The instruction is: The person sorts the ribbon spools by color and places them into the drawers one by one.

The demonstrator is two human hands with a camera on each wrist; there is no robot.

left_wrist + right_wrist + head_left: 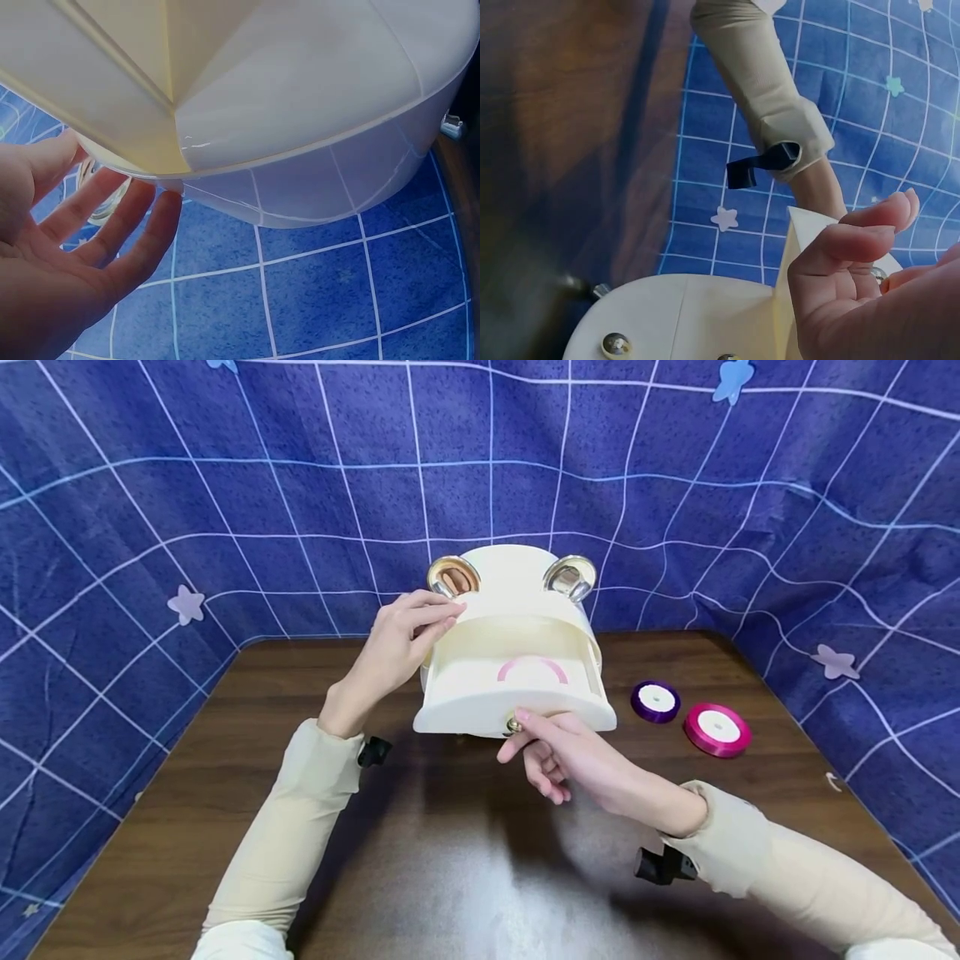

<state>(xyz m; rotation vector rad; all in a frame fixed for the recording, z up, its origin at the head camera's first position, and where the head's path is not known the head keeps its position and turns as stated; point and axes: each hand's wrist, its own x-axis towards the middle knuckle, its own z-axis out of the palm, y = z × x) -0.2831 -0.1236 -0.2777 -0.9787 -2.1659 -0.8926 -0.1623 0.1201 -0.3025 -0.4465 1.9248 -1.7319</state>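
A white box [504, 568] with two shiny round ears stands on the table, its front drawer [450, 713] pulled out. Inside the drawer is a pink arc [534, 662]; whether it is printed or lies loose I cannot tell. My left hand [401, 631] rests its fingers on the box's upper left edge, below the left ear. In the left wrist view, fingertips [171, 178] touch the rim from outside. With thumb and index finger my right hand [573, 756] pinches the gold knob [513, 725] on the drawer front; its other fingers are curled below.
To the right of the box lie a purple ribbon roll [656, 702] and a pink ribbon roll [717, 730] on the brown wooden table [465, 852]. A blue cloth [487, 468] with a white grid hangs behind and at both sides. Small metal feet [616, 345] show under the box.
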